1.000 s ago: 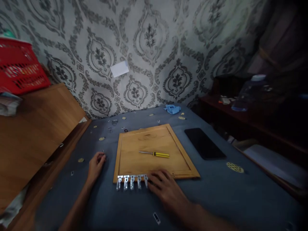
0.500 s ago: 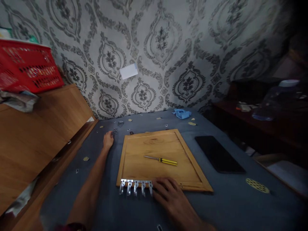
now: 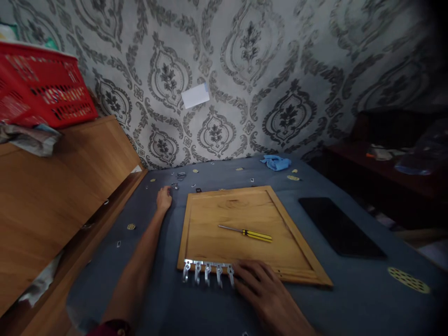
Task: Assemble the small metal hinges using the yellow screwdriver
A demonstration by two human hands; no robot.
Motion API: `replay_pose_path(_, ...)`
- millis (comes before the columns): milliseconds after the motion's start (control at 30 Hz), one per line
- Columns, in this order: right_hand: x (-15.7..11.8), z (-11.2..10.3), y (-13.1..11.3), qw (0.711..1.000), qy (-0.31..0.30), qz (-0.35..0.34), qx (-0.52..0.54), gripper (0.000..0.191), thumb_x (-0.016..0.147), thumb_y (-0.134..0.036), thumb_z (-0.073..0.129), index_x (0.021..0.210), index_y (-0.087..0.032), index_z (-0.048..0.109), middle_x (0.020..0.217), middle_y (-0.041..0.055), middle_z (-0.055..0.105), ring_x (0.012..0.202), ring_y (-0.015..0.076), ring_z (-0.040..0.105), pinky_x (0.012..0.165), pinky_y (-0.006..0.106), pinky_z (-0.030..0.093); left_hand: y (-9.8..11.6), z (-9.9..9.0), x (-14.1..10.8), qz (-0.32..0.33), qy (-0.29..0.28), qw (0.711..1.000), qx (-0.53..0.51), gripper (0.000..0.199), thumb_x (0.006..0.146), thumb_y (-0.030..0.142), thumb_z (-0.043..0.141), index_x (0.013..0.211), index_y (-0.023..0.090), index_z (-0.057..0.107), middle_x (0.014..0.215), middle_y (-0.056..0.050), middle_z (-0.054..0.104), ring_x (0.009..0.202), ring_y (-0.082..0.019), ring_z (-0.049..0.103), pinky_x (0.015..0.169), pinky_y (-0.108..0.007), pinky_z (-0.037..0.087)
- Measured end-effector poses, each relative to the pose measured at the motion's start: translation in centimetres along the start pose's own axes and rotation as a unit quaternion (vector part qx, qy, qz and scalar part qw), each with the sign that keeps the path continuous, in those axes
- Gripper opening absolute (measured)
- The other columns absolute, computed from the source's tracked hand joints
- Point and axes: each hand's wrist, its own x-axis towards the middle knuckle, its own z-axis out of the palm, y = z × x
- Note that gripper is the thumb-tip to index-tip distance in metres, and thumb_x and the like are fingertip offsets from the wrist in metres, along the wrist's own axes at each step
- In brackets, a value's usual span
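A metal hook rack [image 3: 208, 268] with several hooks lies along the front left edge of a framed wooden board [image 3: 210, 212], its hooks hanging over that edge. My right hand [image 3: 261, 287] rests at the rack's right end, fingers bent over it and the board's edge, holding it there. My left hand [image 3: 164, 199] is on the cloth beyond the board's left side, its fingers curled together beside a small shiny metal piece [image 3: 176, 186]. What its fingertips hold, if anything, is hidden. A yellow and black screwdriver [image 3: 257, 235] lies on the board, tip pointing left.
Right of the board lies a black flat slab [image 3: 339, 226]. A crumpled blue cloth [image 3: 276, 162] sits at the back by the patterned wall. On the left a wooden cabinet [image 3: 80, 172] carries a red basket [image 3: 45, 86]. A dark red table [image 3: 364, 163] stands at the right.
The view has shifted slightly, so the board and things on it appear further right. My left hand's fingertips have come closer together near the small metal piece. My right hand stays on the rack's end.
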Motion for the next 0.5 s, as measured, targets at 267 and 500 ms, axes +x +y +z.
replay_pose_path(267,-0.2,0.0,0.1,1.000,-0.025,0.001,0.000,0.025,0.100,-0.019,0.054,0.113,-0.028,0.073,0.111,0.0008,0.079,0.102,0.0210,0.067,0.094,0.038,0.051,0.0,-0.4,2.3,-0.010,-0.043,0.999,-0.003,0.035,0.099,0.037,0.064,0.129,0.019,0.061,0.132,-0.011,0.063,0.112,-0.025,0.066,0.094,-0.046,0.058)
replay_pose_path(500,0.0,0.0,0.0,1.000,-0.015,-0.005,-0.006,0.027,0.102,-0.023,0.052,0.120,-0.028,0.071,0.108,0.0022,0.078,0.103,0.0203,0.063,0.095,0.036,0.048,-1.3,-1.0,2.8,-0.022,-0.050,0.998,-0.027,0.036,0.099,0.037,0.065,0.129,0.018,0.061,0.131,-0.011,0.063,0.111,-0.025,0.066,0.093,-0.046,0.058)
